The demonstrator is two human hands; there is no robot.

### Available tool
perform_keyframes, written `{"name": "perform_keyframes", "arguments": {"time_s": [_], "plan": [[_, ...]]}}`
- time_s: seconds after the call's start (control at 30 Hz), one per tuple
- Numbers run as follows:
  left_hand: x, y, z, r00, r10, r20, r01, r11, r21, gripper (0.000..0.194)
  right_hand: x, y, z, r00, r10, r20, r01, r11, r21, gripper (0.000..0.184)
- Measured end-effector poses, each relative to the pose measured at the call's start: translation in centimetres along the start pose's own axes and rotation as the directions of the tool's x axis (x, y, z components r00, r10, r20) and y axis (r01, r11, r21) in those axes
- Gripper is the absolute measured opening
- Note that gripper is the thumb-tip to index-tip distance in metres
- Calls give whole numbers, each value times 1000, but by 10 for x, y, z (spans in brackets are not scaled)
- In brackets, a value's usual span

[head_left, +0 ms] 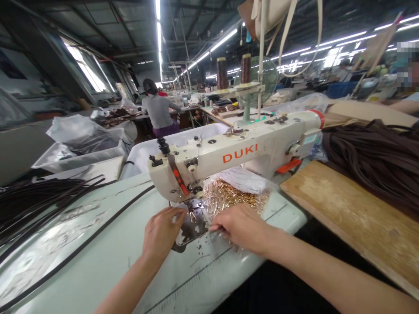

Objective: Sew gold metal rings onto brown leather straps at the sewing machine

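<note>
- Gold metal rings (234, 197) lie heaped in a clear bag on the pale green surface (98, 257), just behind the right hand (242, 226).
- Left hand (161, 232): fingertips curled together at the needle plate (191, 226) of the sewing machine (235, 152); what they pinch is too small to tell.
- Right hand: fingers drawn together, touching the plate's edge.
- Dark straps (376, 157) lie piled well apart, at right.

Brightness: bright, even, indoor.
Source: long ceiling tube lights (159, 30) far above the hands, plus a window (85, 65) far up-left of the left hand (162, 233).
Glare: tubes blown white; sheen on the table (81, 261) left of that hand.
Distortion: edges bend strongly.
Blur: background soft.
</note>
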State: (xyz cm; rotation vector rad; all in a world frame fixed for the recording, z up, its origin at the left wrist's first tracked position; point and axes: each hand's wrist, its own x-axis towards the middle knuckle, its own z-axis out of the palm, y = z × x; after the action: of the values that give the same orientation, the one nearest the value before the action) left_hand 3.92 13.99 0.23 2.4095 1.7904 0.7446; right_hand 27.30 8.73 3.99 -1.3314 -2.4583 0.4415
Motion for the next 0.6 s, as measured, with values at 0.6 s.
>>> {"name": "perform_keyframes", "arguments": {"time_s": [0.6], "plan": [[-3,-18,16,947,304,-101,-264,920,290,22,85,47,30,1000,-30,-6,28,971,-237,26]]}}
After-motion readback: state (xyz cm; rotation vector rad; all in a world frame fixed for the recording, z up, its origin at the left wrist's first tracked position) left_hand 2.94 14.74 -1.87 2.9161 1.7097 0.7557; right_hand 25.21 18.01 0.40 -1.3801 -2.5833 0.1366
